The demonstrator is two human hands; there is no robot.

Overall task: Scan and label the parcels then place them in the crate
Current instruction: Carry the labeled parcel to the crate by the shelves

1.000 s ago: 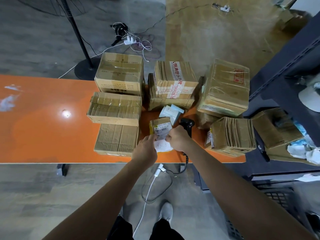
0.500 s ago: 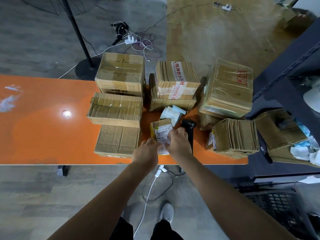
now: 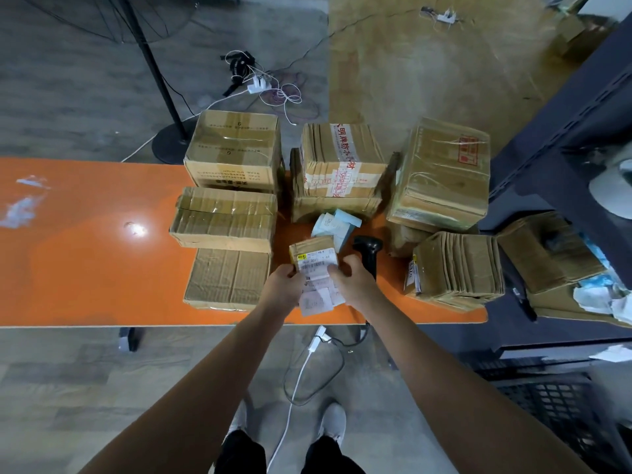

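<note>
While I'm watching through the head cam, far left is just the orange table [image 3: 85, 268] with a glare spot on it, and a fan stand [image 3: 170, 142] on the floor behind it. Moving right there's a cluster of three cardboard boxes: a flat box [image 3: 227, 278] at the near edge, a taped box [image 3: 224, 217] just behind it, and a tall box [image 3: 236, 148] at the back.

Next comes the left hand [image 3: 284, 289], fingers curled in and pinching the left edge of the label [image 3: 316, 289], a white strip with a barcode. The strip's top lies on the small parcel [image 3: 309, 249], which sits on the table near the front edge, about mid-table, and the rest hangs down toward me. The right hand [image 3: 355, 285] is curled the same way and pinches the label's right edge, so both hands have the paper between them.

Just right of that hand a black scanner [image 3: 369, 251] stands on the table. Some pale blue slips [image 3: 337, 224] lie behind the parcel, in front of a red-taped box [image 3: 342, 159].

Further right is a big box [image 3: 441, 172], tilted, with a smaller wrapped box [image 3: 455, 265] in front of it. Then a dark shelf unit [image 3: 564, 131], and the black crate [image 3: 554, 405] on the floor at lower right.
</note>
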